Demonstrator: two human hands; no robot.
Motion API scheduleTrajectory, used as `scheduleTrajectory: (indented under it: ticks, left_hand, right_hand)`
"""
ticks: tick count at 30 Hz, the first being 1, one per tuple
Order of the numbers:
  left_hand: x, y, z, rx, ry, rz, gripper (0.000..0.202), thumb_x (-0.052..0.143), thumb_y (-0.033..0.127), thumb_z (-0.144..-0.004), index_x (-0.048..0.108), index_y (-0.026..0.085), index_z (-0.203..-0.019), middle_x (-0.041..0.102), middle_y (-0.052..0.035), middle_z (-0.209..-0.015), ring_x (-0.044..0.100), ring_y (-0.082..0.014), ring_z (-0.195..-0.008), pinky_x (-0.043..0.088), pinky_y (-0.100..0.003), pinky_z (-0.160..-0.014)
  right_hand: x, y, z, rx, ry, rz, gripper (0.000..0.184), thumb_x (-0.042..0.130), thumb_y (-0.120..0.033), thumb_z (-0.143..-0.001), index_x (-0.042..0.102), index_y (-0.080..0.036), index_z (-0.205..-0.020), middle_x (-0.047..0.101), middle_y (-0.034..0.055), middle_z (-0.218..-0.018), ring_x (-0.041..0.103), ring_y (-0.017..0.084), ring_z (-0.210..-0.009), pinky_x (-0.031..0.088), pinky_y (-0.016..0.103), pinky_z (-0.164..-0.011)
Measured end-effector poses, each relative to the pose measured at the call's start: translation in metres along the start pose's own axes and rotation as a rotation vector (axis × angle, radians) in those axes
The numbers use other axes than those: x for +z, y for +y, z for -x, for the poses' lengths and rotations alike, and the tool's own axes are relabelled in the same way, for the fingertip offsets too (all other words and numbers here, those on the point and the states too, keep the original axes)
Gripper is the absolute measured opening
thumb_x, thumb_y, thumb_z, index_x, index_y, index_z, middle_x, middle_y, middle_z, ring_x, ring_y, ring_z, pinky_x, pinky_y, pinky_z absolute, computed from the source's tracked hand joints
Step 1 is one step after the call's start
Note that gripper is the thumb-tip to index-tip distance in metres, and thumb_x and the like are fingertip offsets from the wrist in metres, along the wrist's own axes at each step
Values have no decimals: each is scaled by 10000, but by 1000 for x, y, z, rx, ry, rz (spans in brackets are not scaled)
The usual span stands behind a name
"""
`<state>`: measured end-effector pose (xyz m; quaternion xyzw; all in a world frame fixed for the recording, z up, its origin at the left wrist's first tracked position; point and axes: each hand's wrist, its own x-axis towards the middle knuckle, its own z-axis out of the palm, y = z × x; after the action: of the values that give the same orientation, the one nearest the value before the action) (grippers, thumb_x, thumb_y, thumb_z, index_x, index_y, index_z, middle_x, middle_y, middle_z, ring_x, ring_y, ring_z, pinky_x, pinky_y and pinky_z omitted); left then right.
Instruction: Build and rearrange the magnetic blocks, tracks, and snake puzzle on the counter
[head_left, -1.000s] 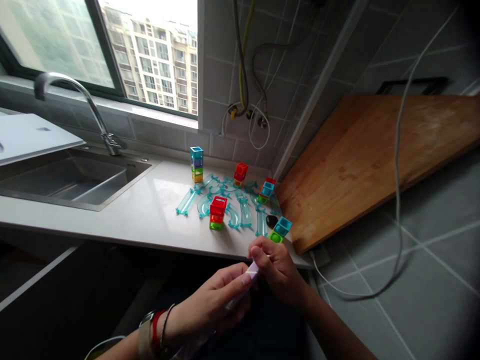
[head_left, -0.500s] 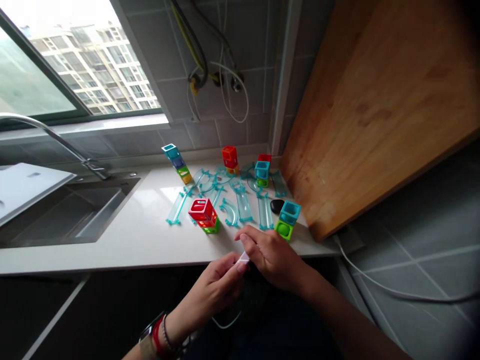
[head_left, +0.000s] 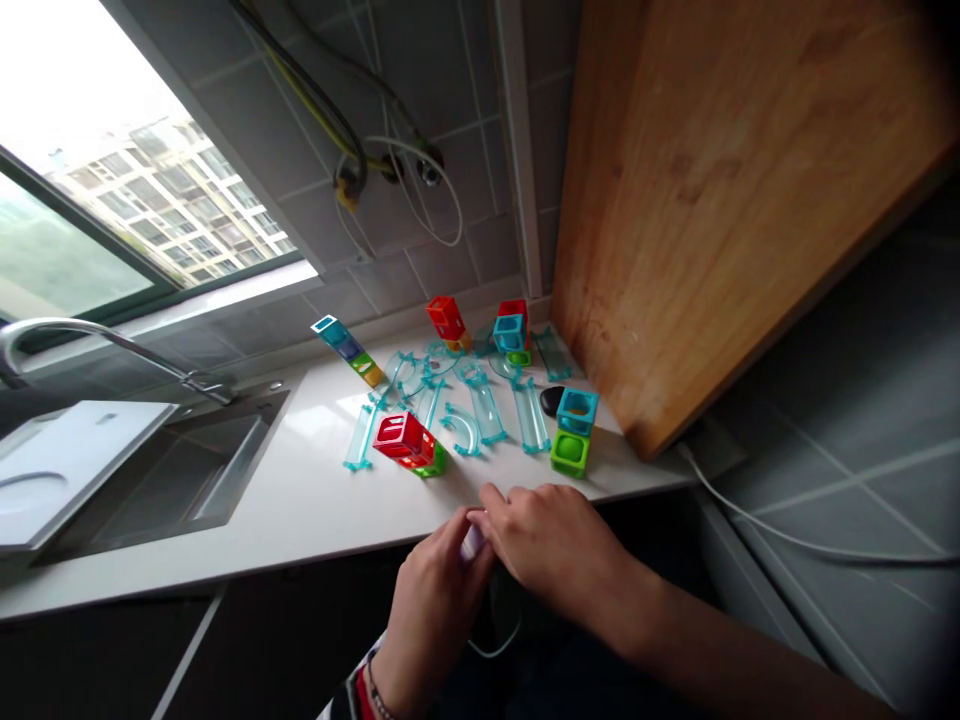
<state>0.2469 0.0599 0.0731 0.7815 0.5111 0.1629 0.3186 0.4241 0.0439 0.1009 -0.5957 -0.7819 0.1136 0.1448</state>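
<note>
In front of the counter edge, my left hand (head_left: 439, 590) is closed on a small pale lilac piece (head_left: 472, 541), mostly covered by fingers. My right hand (head_left: 559, 540) meets it there, fingers curled and fingertips against the same piece. A thin white cord (head_left: 499, 645) loops below the hands; where it leads is hidden. Beyond the hands stand a red and green block stack (head_left: 409, 442) and a blue and green block stack (head_left: 576, 430). Behind them lie a curved teal track piece (head_left: 463, 428) and a straight teal track piece (head_left: 531, 415), among several others.
Farther back are a blue-to-yellow stack (head_left: 349, 350), a red and orange stack (head_left: 448, 322) and a red, blue and green stack (head_left: 511, 330). A black oval object (head_left: 552, 401) lies near the leaning wooden board (head_left: 720, 200). The sink (head_left: 172, 480) and faucet (head_left: 150, 360) are left.
The camera view has tilted. My left hand has turned its back upward, and the fingers of both hands have drawn closer around the pale piece, so less of it shows.
</note>
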Motion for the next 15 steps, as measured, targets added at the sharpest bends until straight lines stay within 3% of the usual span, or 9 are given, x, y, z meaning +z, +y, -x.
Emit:
scheduleTrajectory:
  ticks: [2,5,10,13,15]
  left_hand:
    - [-3,2,-1,30,38,-5,122,609,299,-905,636,236,-1006,711,-76,-928,648,-229,-788,473,-308,-713]
    - [-14,6,-3,22,3,152,207,594,313,-931,646,210,-1103,717,-76,-964,646,-217,-825,487,-294,-724]
    - [-29,12,-6,-76,-215,584,395,687,430,-918,622,170,-1208,707,-83,-981,602,-142,-714,455,-224,-624]
    - [-29,11,-5,-125,-422,806,382,590,495,-971,629,140,-1107,690,-86,-866,554,-106,-561,411,-212,-525]
    - [-27,9,-3,-131,-440,854,394,555,520,-982,624,138,-1051,658,-65,-775,519,-96,-505,380,-207,-489]
  right_hand:
    - [-3,0,2,25,3,-69,313,490,-447,-1033,653,-179,-1029,750,122,-765,730,287,-651,425,312,-533]
    - [-13,9,2,-17,18,-232,322,586,-490,-977,663,-201,-1096,768,104,-855,742,288,-783,484,326,-640]
    - [-30,24,2,-117,117,-457,212,601,-318,-976,684,-213,-1140,761,85,-1024,720,248,-950,513,333,-826]
    - [-38,26,3,-110,190,-644,223,627,-315,-940,687,-228,-1137,755,62,-1107,718,230,-972,530,325,-861]
    - [-41,25,4,-82,205,-726,258,641,-304,-919,683,-246,-1166,749,52,-1154,715,238,-999,538,333,-871]
